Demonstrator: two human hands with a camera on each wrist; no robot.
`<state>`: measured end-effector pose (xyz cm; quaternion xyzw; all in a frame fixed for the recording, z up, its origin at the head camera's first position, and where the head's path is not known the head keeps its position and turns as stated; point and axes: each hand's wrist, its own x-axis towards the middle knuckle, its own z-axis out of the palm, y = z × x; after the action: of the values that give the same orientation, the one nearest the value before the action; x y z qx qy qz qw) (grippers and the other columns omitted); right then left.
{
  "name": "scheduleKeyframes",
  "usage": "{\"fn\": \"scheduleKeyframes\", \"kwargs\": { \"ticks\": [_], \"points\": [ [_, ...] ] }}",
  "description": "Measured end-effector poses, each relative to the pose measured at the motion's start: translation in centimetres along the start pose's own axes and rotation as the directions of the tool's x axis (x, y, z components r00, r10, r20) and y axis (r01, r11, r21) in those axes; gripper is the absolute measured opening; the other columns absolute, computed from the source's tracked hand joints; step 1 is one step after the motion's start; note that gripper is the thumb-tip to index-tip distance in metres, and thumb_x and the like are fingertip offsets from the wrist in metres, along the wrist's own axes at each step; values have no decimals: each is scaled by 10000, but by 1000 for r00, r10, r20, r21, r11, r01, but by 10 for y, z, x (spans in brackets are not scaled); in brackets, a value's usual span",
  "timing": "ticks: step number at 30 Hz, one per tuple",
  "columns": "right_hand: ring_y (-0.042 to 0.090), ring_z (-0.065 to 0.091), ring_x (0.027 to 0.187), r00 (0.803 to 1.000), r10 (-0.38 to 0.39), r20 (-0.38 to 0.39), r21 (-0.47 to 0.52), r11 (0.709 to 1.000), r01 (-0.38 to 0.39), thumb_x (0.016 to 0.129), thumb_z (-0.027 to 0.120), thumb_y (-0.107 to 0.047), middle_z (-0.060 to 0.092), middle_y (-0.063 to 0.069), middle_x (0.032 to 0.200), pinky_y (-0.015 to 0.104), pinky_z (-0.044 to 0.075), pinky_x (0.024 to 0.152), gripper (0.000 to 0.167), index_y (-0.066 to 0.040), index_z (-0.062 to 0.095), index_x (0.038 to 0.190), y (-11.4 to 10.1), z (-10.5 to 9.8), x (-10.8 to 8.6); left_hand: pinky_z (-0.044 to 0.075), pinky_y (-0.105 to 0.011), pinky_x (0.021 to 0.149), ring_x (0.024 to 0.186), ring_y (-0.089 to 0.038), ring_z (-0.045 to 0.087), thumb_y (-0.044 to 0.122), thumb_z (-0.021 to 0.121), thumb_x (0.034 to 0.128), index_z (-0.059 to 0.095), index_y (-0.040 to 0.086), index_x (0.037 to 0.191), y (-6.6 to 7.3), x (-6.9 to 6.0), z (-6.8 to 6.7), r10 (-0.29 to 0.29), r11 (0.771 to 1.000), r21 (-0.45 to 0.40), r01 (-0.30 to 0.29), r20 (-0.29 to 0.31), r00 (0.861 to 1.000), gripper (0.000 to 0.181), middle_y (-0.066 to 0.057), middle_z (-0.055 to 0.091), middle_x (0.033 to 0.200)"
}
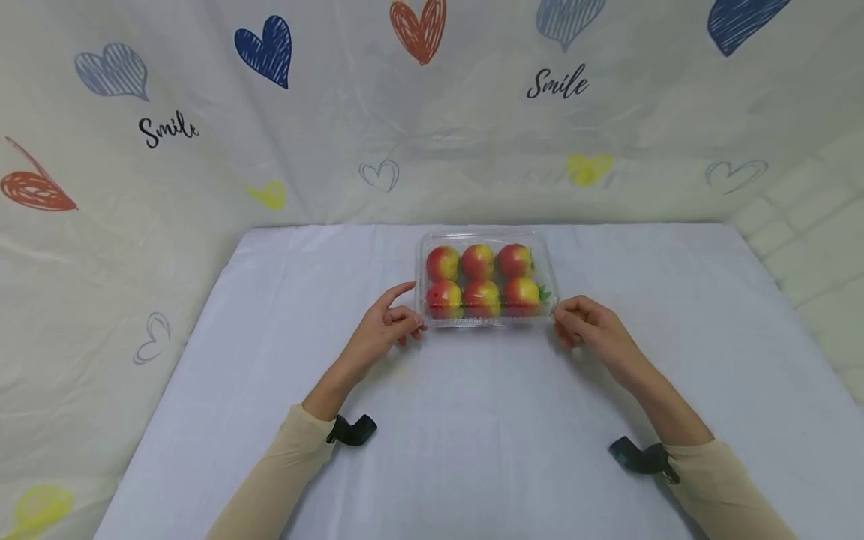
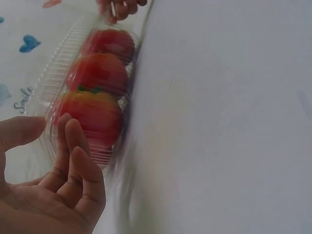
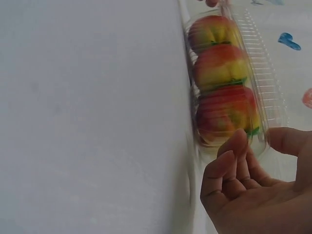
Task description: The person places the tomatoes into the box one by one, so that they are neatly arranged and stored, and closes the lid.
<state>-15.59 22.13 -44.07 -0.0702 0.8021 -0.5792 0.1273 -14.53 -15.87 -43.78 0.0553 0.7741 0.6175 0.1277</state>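
Observation:
A clear plastic fruit box (image 1: 486, 322), its lid down, lies at the far middle of the table. Inside it are two rows of round red-and-yellow fruits (image 1: 478, 261), some with green leaves showing. My left hand (image 1: 378, 330) grips the box's near left corner, with thumb and curled fingers on either side of it in the left wrist view. At the near right corner, my right hand (image 1: 597, 330) pinches the rim with bent fingers. The clear plastic makes the exact finger contact hard to see.
A white cloth (image 1: 472, 450) covers the table. Behind its far edge hangs a pale curtain (image 1: 466, 135) printed with hearts and the word Smile. Each wrist wears a small black camera mount (image 1: 354, 430) over a beige sleeve (image 1: 277, 480).

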Motion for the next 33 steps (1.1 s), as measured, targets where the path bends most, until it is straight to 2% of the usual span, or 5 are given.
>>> {"fn": "scheduleKeyframes", "kwargs": {
  "ticks": [6,10,15,22,33],
  "points": [
    [110,651,745,989,-132,-63,-1,991,132,1071,580,-196,643,-84,918,254,555,682,399,6,459,1393,2,1,2,527,-257,739,888,-254,668,210,669,1017,381,163,1587,-1,1,0,-25,1000,-10,25,-7,1000,641,-19,747,986],
    [113,699,804,980,-181,-82,-48,983,178,1084,560,-220,642,-19,996,247,568,700,491,-50,402,1516,1,1,4,523,-252,722,867,-211,675,202,669,1016,420,124,1559,-2,1,0,-23,999,-23,23,-4,1000,602,-29,752,989],
    [150,722,807,977,-195,-80,-99,977,187,1088,555,-243,629,68,1040,253,563,709,574,-157,334,1611,-3,2,6,529,-250,720,852,-162,687,185,673,1014,439,149,1544,-2,0,0,-25,998,-55,26,11,1000,581,7,763,968],
    [173,728,799,980,-191,-65,-167,970,178,1053,626,-242,589,124,1102,281,575,680,663,-280,317,1637,-8,6,10,529,-254,717,852,-151,687,164,661,1020,448,119,1509,-3,1,1,-21,996,-84,23,23,1000,536,38,761,943],
    [190,715,807,985,-164,-58,-177,972,151,1043,643,-254,561,126,1042,272,585,710,685,-286,311,1640,-10,6,11,517,-252,712,843,-140,664,144,632,1029,445,110,1488,-4,3,3,-47,990,-135,50,28,998,496,54,738,913]
  ]
}}
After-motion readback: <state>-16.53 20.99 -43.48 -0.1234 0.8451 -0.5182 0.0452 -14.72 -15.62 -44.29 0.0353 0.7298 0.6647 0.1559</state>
